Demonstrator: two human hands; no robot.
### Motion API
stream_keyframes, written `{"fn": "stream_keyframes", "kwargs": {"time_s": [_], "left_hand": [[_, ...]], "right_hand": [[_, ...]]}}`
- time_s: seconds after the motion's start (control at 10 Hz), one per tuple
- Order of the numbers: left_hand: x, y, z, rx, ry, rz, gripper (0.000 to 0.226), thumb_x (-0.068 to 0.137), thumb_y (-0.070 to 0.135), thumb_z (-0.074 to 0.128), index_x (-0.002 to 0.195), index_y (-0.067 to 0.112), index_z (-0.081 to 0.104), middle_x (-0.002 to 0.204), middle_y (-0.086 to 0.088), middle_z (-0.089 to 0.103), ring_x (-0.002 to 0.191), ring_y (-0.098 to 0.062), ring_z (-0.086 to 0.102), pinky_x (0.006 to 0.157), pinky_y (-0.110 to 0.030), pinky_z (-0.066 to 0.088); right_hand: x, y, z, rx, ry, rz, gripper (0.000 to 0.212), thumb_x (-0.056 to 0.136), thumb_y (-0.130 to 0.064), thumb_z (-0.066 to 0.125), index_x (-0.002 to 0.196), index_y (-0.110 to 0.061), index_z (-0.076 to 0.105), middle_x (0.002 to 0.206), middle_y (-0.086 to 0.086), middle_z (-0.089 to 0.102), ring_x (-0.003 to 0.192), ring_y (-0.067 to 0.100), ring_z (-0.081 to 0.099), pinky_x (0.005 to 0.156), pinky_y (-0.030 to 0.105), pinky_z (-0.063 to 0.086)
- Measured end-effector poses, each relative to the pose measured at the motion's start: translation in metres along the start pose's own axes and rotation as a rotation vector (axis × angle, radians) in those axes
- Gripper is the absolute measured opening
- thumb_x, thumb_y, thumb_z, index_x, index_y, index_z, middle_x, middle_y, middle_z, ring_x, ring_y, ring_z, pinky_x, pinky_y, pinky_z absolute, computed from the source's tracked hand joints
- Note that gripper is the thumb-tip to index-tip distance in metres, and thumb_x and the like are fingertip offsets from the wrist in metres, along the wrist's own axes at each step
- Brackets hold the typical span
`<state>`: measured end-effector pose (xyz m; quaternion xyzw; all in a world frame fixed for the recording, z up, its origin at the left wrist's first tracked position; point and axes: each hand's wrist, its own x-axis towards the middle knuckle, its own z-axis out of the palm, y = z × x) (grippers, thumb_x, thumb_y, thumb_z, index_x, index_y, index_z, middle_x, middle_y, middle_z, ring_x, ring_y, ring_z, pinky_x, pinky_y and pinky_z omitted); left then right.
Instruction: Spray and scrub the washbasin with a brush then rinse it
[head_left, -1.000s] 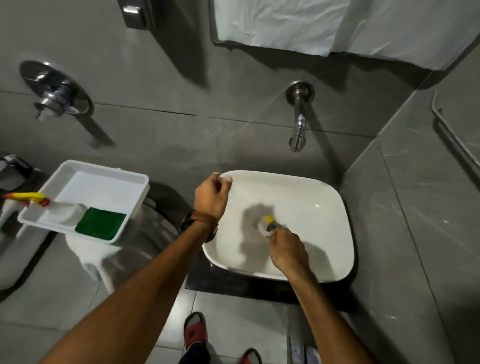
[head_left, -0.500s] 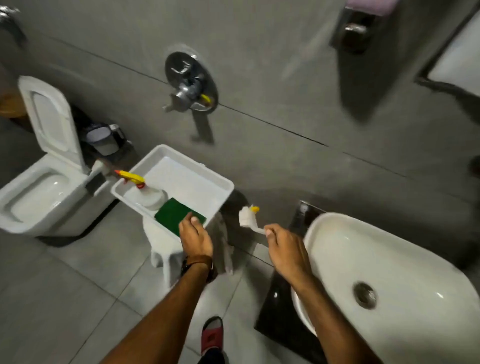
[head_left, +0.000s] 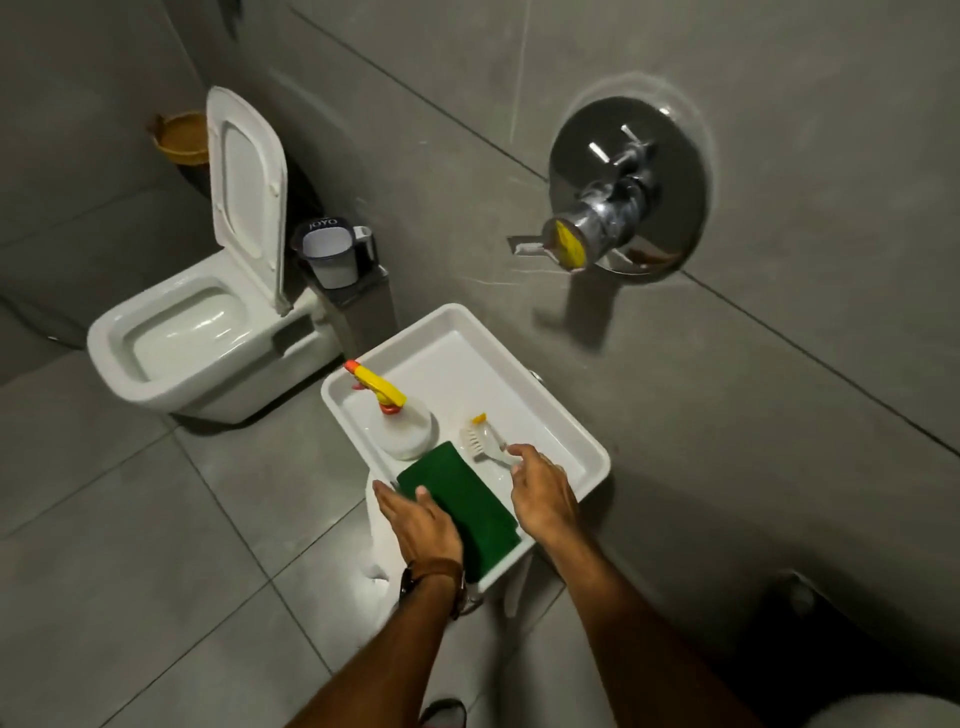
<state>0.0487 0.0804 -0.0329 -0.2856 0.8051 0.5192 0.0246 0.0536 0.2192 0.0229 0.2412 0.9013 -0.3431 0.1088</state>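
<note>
The white brush (head_left: 480, 437) with a yellow tip lies in the white tray (head_left: 561, 415), bristles down beside the spray bottle (head_left: 402, 423) with its yellow trigger. My right hand (head_left: 545, 496) hovers over the tray with fingers spread, and its fingertips are at the end of the brush handle. My left hand (head_left: 422, 517) rests flat on the tray's near edge, thumb on the green scrub pad (head_left: 467, 493). Only a sliver of the washbasin (head_left: 883, 713) shows at the bottom right corner.
The tray sits on a white stool (head_left: 382, 551). A toilet (head_left: 171, 332) with its lid raised stands to the left, with a mug (head_left: 332, 257) behind it. A chrome mixer valve (head_left: 618, 208) juts from the grey wall. A sandal (head_left: 441, 713) shows at the bottom edge.
I turned from the washbasin to the tray. My right hand carried the brush over and laid it in the tray. My left hand left the basin rim and came to the green pad.
</note>
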Motion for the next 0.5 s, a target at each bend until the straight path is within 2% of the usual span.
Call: {"fn": "stream_keyframes", "kwargs": {"time_s": [0.1,0.2,0.3,0.4,0.5], "left_hand": [[0.010,-0.011,0.007,0.027,0.008,-0.020,0.069,0.094,-0.005,0.041,0.153,-0.001,0.007,0.161,-0.020,0.016,0.147,-0.035,0.023,0.116,-0.029,0.019],[0.014,-0.022,0.008,0.058,-0.019,-0.026,0.081,0.084,-0.015,0.038,0.155,0.005,0.003,0.162,-0.017,0.017,0.146,-0.034,0.026,0.111,-0.027,0.024],[0.011,-0.020,0.007,0.078,-0.030,-0.024,0.084,0.083,-0.016,0.038,0.155,0.006,0.001,0.162,-0.017,0.017,0.146,-0.035,0.027,0.113,-0.032,0.028],[0.012,-0.018,0.004,0.075,-0.037,-0.025,0.082,0.083,-0.017,0.037,0.154,0.002,0.002,0.163,-0.017,0.011,0.149,-0.034,0.020,0.118,-0.030,0.019],[0.004,-0.009,0.001,0.089,-0.012,0.029,0.078,0.082,-0.019,0.036,0.153,-0.004,0.006,0.163,-0.020,0.010,0.150,-0.034,0.014,0.123,-0.035,0.013]], "right_hand": [[0.015,0.004,0.016,-0.016,-0.082,0.010,0.045,0.106,-0.017,0.046,0.150,-0.025,0.045,0.144,0.006,0.060,0.131,0.033,0.047,0.108,0.045,0.044],[0.010,0.014,0.023,0.021,-0.080,0.016,0.056,0.102,-0.020,0.054,0.156,-0.024,0.038,0.154,0.004,0.050,0.142,0.032,0.038,0.117,0.046,0.033],[-0.014,0.025,0.017,0.189,-0.013,0.042,0.053,0.101,-0.016,0.056,0.153,-0.016,0.044,0.153,0.009,0.051,0.143,0.029,0.041,0.118,0.043,0.035],[-0.056,0.041,0.003,0.306,0.099,0.051,0.048,0.099,-0.015,0.060,0.147,-0.017,0.053,0.144,0.008,0.058,0.136,0.024,0.050,0.112,0.033,0.041],[-0.107,0.057,-0.011,0.340,0.243,0.074,0.042,0.096,-0.017,0.065,0.137,-0.026,0.062,0.133,-0.001,0.067,0.124,0.018,0.060,0.100,0.024,0.041]]}}
